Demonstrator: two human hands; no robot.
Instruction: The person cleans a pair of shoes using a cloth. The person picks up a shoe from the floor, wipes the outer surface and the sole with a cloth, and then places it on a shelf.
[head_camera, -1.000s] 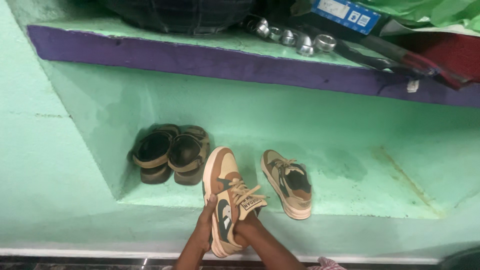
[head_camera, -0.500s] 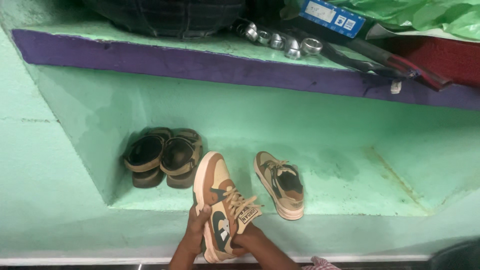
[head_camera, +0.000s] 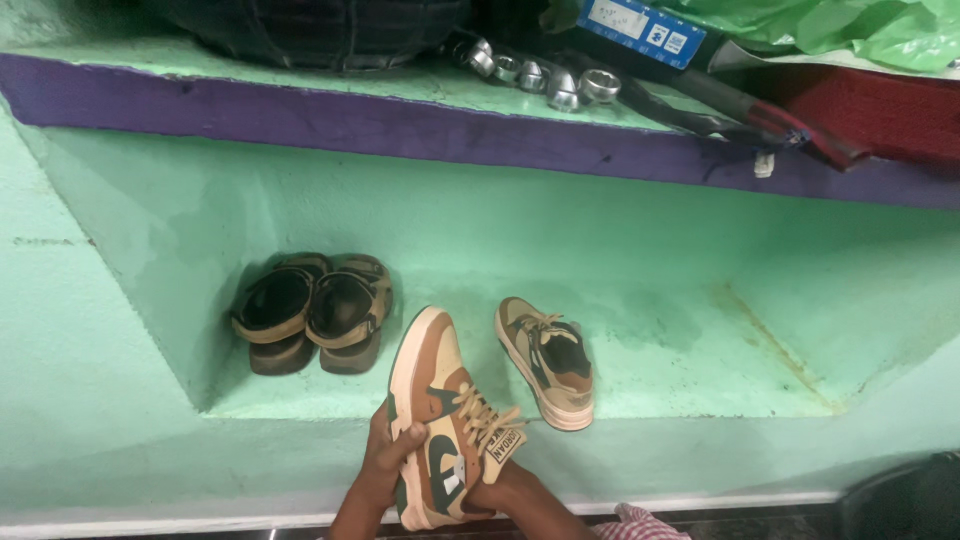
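I hold a tan, brown and dark green sneaker (head_camera: 437, 408) with beige laces at the front lip of a green recessed shelf (head_camera: 680, 375). My left hand (head_camera: 387, 450) grips its left side, thumb over the upper. My right hand (head_camera: 500, 490) holds it from the right, by the tongue and heel. Its toe points away from me. The matching sneaker (head_camera: 547, 362) lies on the shelf floor just to the right, apart from both hands.
A pair of dark brown sandals (head_camera: 312, 312) sits at the shelf's back left. Above runs a purple-edged ledge (head_camera: 400, 125) carrying several metal sockets (head_camera: 545, 78), a dark bag, a blue-labelled box, red items and green plastic.
The held sneaker and both hands have shifted slightly left and lower in view. My left thumb has come further over the shoe. The camera has turned a little to the right.
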